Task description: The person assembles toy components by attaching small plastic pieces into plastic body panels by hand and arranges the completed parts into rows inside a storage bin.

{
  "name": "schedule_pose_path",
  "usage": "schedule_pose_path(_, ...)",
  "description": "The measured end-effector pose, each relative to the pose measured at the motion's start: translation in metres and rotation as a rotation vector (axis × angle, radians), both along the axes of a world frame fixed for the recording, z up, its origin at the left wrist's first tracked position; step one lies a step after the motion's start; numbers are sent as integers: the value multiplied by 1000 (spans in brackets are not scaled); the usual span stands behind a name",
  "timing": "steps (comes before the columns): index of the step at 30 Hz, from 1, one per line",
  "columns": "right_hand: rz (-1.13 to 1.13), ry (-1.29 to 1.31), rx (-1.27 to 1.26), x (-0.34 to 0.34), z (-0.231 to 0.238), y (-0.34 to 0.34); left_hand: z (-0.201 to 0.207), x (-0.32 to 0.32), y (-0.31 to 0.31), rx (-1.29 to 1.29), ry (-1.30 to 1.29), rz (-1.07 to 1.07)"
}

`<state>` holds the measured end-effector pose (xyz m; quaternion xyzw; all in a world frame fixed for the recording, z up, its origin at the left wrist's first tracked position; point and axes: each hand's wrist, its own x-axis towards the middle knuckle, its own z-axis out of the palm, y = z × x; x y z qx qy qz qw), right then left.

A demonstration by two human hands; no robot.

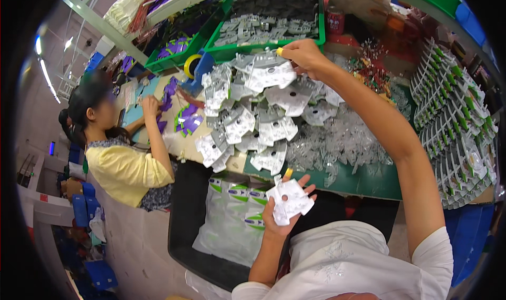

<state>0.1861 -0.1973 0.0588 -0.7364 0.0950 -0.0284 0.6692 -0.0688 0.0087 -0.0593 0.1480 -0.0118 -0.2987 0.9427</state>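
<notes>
A flat white plastic part (287, 199) with a round hole lies in my raised left hand (278, 221), fingers behind it and thumb at its edge. A yellow cover shows on one fingertip of that hand. My right hand (308, 57) is stretched out to the top of a heap of white and grey plastic parts (276, 128). Its fingers, one also with a yellow cover, are bent over the edge of a white housing piece (271, 77); the fingertips are partly hidden.
Green bins (211, 47) of grey and dark parts stand behind the heap. Clear plastic pieces (337, 142) lie to its right, beside tall stacks of white-and-green parts (448, 121). A black crate (182, 236) holds bagged parts. A co-worker in yellow (129, 168) sits at left.
</notes>
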Motion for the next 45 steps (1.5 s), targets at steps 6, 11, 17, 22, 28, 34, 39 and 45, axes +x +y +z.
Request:
schedule_pose_path(6, -271, -566, -967, 77, 11, -41, -3, 0, 22, 42, 68, 148)
schedule_pose_path(11, -202, -143, -1385, 126, 2, -76, 1, 15, 22, 23, 56, 110)
schedule_pose_path(17, -203, -49, -1534, 136, -7, -56, 7, 27, 21, 30, 26, 115)
schedule_pose_path(22, -102, -89, -1532, 129, -11, -62, 1, 25, 18, 49, -18, 98)
schedule_pose_path(28, -124, -278, -1516, 126, -11, -81, 3, 18, 14, 0, -68, 48)
schedule_pose_path(34, -78, -826, -1090, 47, 23, -40, -15, 22, 32, 78, 214, -130)
schedule_pose_path(39, 413, -1113, -899, -84, 15, 31, 31, 44, 23, 540, 46, 136)
schedule_pose_path(45, 713, -1184, -1014, -140, -6, 48, 46, 50, 13, 665, -162, 344)
